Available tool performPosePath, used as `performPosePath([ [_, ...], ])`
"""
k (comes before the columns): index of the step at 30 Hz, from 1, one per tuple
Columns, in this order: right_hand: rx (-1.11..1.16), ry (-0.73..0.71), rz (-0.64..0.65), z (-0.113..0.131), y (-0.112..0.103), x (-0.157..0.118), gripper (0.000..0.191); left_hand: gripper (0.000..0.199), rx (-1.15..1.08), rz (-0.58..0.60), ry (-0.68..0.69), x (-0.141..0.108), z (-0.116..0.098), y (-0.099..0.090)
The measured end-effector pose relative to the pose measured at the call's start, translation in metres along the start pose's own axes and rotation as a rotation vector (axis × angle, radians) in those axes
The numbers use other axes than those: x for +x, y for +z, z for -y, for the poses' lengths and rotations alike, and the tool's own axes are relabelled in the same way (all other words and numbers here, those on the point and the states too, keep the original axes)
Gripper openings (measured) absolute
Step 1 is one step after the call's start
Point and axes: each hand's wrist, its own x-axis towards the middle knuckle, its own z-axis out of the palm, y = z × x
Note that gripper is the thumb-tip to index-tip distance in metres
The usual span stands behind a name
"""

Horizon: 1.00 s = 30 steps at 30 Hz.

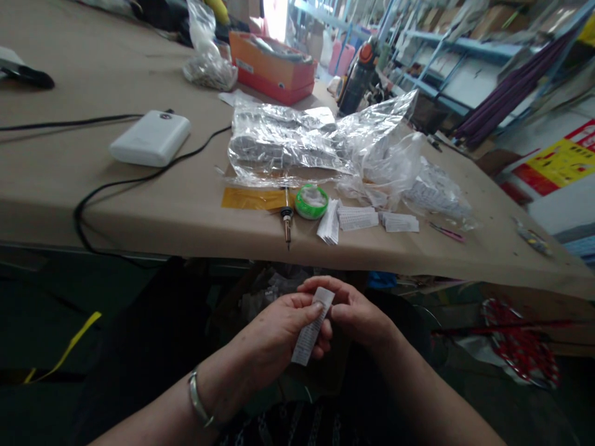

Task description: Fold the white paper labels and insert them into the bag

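My left hand (pixel 274 331), with a bracelet at its wrist, grips a narrow white printed paper strip (pixel 309 334) below the table's front edge, thumb on top. Beside it my right hand (pixel 356 313) has its fingers bent behind the strip's upper end; what they hold, if anything, is hidden. On the table lie a fanned bundle of white strips (pixel 329 223) and two more stacks, a middle one (pixel 357 218) and a right one (pixel 400 222). A green-rimmed round container (pixel 311 202) sits left of them.
A pen-like tool (pixel 287 223) points over the table edge (pixel 209 244), near amber film (pixel 253 199). Behind are clear plastic bags (pixel 292 139) and an orange box (pixel 274 68). A white power bank (pixel 151 139) and black cable lie left, pink tweezers (pixel 447 232) right.
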Motion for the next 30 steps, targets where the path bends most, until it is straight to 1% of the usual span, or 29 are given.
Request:
performPosePath([
  [2,0.028,0.038,0.111,-0.002,-0.003,0.001,0.05,0.019,0.006,0.032,-0.001,-0.001,0.001,-0.001],
  [4,0.068,0.046,0.146,-0.005,-0.005,0.003,0.043,0.021,0.022,0.047,-0.005,-0.001,0.003,-0.002],
  [7,0.148,0.033,0.141,-0.01,-0.005,0.007,0.03,0.02,0.041,0.029,-0.011,0.0,0.007,-0.003],
  [9,0.172,0.023,0.135,-0.012,-0.005,0.008,0.025,0.019,0.05,0.006,-0.017,0.002,0.009,-0.003],
  [11,0.174,0.022,0.139,-0.013,-0.004,0.008,0.025,0.021,0.067,-0.013,-0.023,0.004,0.011,-0.004],
  [14,0.123,0.043,0.123,-0.01,-0.003,0.006,0.031,0.027,0.081,-0.015,-0.012,0.007,0.012,-0.006],
  [15,0.078,0.043,0.1,-0.008,-0.002,0.005,0.034,0.027,0.078,-0.013,-0.002,0.007,0.012,-0.006],
  [17,-0.069,-0.001,0.006,-0.003,0.001,0.002,0.04,0.028,0.064,-0.008,0.024,0.007,0.011,-0.007],
  [19,-0.317,-0.113,-0.118,0.002,0.005,-0.002,0.041,0.024,0.048,-0.017,0.041,0.006,0.008,-0.008],
  [21,-0.623,-0.258,-0.213,0.005,0.009,-0.006,0.039,0.019,0.039,-0.038,0.047,0.005,0.007,-0.008],
  [23,-0.883,-0.358,-0.253,0.007,0.012,-0.008,0.039,0.015,0.034,-0.06,0.05,0.004,0.006,-0.008],
  [24,-0.966,-0.383,-0.26,0.007,0.013,-0.009,0.038,0.014,0.033,-0.067,0.052,0.004,0.006,-0.008],
  [27,-1.068,-0.391,-0.258,0.005,0.015,-0.009,0.036,0.013,0.025,-0.075,0.055,0.005,0.006,-0.008],
  [30,-1.063,-0.391,-0.281,0.004,0.017,-0.007,0.038,0.015,0.013,-0.064,0.06,0.006,0.006,-0.009],
])
